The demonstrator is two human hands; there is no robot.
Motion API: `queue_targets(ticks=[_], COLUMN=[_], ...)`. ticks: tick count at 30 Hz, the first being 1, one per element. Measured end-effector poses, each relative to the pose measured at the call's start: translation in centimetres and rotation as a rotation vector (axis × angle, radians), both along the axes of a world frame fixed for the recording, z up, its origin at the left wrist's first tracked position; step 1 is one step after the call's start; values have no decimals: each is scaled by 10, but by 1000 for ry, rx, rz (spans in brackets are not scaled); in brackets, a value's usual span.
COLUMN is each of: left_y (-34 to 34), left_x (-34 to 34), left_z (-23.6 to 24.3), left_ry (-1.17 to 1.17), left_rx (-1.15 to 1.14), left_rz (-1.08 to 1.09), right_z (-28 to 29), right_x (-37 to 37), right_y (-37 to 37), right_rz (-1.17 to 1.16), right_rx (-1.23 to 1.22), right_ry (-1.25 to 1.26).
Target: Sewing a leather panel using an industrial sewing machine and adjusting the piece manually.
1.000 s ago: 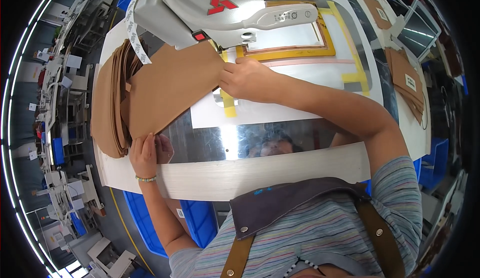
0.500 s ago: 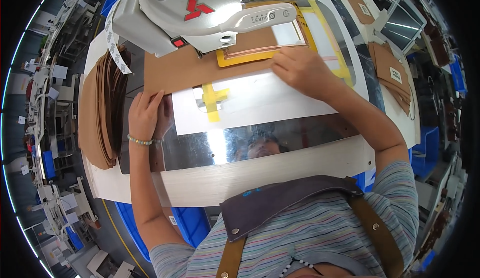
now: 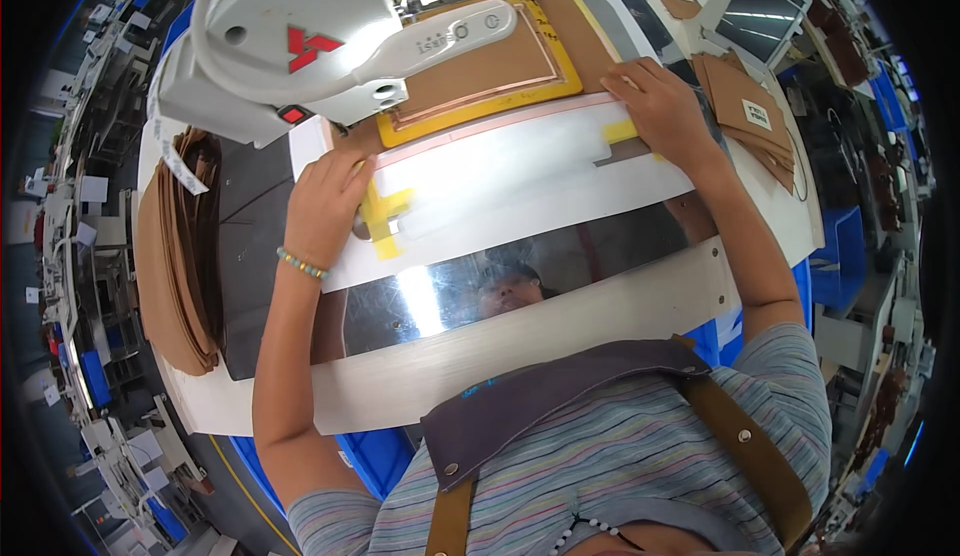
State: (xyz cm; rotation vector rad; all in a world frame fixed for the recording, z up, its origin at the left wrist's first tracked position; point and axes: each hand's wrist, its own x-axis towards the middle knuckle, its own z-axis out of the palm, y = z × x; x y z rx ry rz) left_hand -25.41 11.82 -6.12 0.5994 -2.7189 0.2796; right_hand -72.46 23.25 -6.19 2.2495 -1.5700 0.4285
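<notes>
Two hands press flat, fingers spread, gripping nothing, on a white template plate [image 3: 520, 181]: left hand [image 3: 325, 206] beside yellow tape [image 3: 380, 218], right hand [image 3: 662, 111] at its far edge, under a sewing machine [image 3: 300, 41].

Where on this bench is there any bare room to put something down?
The shiny metal plate between the white template sheet and the pale front edge is bare. So is the dark panel between the stack of brown pieces and the left hand. It is crowded under the sewing machine head, and by the right hand.
</notes>
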Motion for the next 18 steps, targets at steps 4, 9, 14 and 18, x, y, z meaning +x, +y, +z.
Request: queue_targets(ticks=[4,9,14,18], left_y=[26,31,34,37], left_x=[-1,-2,-1,2], left_z=[0,-13,-15,-13], left_ry=[65,109,107,102], left_rx=[140,266,239,220], left_rz=[196,322,343,370], right_z=[4,-20,-21,-18], right_x=[18,10,8,12], right_y=[20,33,32,29], right_rz=[-41,-135,-125,-115], right_rx=[38,219,249,241], right_ry=[-85,-126,-201,-252])
